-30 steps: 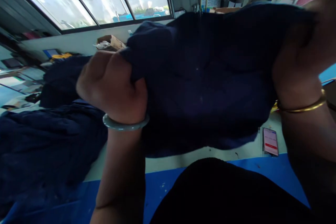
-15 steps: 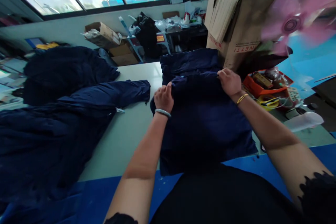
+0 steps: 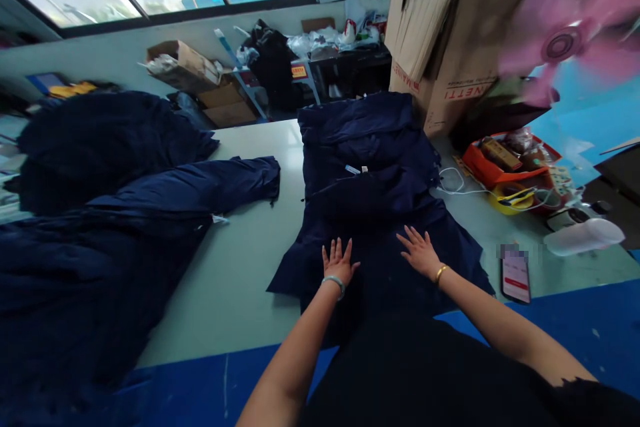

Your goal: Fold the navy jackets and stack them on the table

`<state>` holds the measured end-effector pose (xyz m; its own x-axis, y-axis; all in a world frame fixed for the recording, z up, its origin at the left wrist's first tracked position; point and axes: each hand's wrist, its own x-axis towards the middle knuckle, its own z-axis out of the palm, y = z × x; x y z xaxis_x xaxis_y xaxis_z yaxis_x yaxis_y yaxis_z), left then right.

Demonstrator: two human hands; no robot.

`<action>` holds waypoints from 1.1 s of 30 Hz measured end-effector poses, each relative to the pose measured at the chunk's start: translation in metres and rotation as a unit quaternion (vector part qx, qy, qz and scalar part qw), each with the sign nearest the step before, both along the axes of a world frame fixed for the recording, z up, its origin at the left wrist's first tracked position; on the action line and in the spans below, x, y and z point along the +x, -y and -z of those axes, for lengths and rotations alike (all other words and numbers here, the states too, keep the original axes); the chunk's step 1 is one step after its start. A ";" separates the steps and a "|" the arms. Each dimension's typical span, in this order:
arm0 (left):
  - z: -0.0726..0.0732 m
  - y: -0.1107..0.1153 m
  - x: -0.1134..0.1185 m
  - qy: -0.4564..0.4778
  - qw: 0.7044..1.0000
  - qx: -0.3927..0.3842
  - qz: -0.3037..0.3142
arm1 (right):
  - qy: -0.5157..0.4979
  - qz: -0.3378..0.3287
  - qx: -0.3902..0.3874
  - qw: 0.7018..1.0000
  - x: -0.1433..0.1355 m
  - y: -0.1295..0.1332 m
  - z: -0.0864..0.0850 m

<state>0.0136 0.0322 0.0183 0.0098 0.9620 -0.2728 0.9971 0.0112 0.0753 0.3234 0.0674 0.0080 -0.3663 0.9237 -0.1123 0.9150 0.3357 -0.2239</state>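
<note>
A navy garment (image 3: 370, 213) lies spread on the table in front of me, its near end close to my body. My left hand (image 3: 340, 263) rests palm down on it with the fingers spread. To the right, my right hand (image 3: 420, 253) also lies flat on the cloth, fingers apart. Small light labels (image 3: 356, 169) show near the upper middle of the garment. Behind it is more navy fabric (image 3: 355, 117), folded; whether this is a separate piece I cannot tell.
More navy garments (image 3: 150, 213) are heaped on the table's left. A phone (image 3: 515, 275), a white bottle (image 3: 584, 237), an orange basket (image 3: 510, 155) of small items and a white cord (image 3: 453, 180) lie right. Behind stand a large carton (image 3: 460, 47) and a spinning pink fan (image 3: 560, 45).
Both hands have let go of the garment's raised far edge and come back toward me, now flat on the cloth. The garment is laid down, uncovering the labels; the phone is now visible.
</note>
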 end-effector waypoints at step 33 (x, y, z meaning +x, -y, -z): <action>0.036 0.036 -0.023 0.079 0.995 -0.059 -0.011 | 0.060 0.059 -0.031 0.996 0.010 0.042 0.041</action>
<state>-0.0097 -0.0035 -0.0180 0.0404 0.9241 -0.3800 0.9725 0.0510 0.2273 0.3338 0.0257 -0.0325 -0.2371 0.9492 -0.2068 0.9684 0.2140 -0.1281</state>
